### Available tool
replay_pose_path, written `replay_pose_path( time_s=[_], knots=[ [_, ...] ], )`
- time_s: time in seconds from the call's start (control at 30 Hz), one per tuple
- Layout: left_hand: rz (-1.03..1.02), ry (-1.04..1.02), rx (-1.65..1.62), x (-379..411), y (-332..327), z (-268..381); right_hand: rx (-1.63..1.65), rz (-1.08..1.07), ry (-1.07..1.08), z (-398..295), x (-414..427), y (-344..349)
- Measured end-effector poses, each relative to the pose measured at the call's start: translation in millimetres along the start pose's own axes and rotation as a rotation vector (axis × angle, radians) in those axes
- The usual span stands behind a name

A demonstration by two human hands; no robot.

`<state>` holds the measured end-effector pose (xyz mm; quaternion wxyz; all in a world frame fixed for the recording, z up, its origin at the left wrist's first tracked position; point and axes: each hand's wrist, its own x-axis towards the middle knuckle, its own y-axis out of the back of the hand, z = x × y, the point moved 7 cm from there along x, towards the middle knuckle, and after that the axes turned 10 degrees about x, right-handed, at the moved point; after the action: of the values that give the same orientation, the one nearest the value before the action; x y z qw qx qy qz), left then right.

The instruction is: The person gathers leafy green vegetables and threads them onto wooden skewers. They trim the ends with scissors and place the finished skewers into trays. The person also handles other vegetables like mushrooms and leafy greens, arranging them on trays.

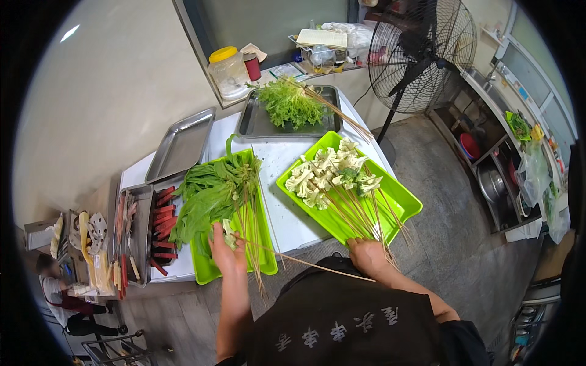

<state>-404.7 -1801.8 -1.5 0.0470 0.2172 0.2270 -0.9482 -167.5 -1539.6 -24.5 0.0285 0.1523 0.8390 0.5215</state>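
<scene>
Between the fingers of my left hand (229, 251) is a cauliflower floret (228, 234) on a long bamboo skewer (302, 261), which slants down across my apron. That hand is over the near end of a green tray (208, 270) of skewered leafy greens (206, 196). My right hand (367, 257) is at the near edge of another green tray (405, 208), its fingers curled around the rim. Skewered cauliflower florets (320, 171) are heaped in this second tray, with a broccoli floret (349, 176) among them. Their bare sticks point towards me.
Frilly lettuce (293, 103) on skewers lies in a steel tray (247, 130) at the back. An empty steel tray (178, 146) tilts at the left, above red-handled skewers (165, 219). A floor fan (421, 55) stands behind the table's right side. Far left is another person (59, 293).
</scene>
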Motion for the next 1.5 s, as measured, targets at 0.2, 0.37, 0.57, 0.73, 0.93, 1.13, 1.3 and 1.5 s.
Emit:
replay_pose_path(
  time_s=[0.2, 0.37, 0.57, 0.73, 0.93, 1.13, 1.3, 1.5],
  knots=[
    [-0.088, 0.039, 0.014, 3, -2, -24, -0.077, 0.013, -0.029, 16, 8, -4],
    [-0.112, 0.101, 0.053, -12, -20, -46, -0.109, -0.015, -0.058, 37, 21, -14],
    [-0.139, 0.121, 0.063, -18, -27, -53, -0.067, 0.011, -0.042, 41, 40, -8],
    [-0.083, 0.142, 0.073, -14, -24, -57, -0.109, -0.058, -0.098, 52, 65, -21],
    [-0.094, 0.109, 0.075, -19, -25, -50, -0.098, -0.064, -0.108, 52, 88, -25],
    [-0.035, 0.129, 0.007, -18, -14, -43, -0.162, -0.1, -0.122, 47, 107, -19],
    [-0.003, 0.052, -0.033, -10, 7, -32, -0.203, -0.133, -0.066, 44, 108, -18],
    [0.063, 0.02, -0.062, -1, 38, -32, -0.306, -0.24, -0.077, 57, 93, -20]
  ],
)
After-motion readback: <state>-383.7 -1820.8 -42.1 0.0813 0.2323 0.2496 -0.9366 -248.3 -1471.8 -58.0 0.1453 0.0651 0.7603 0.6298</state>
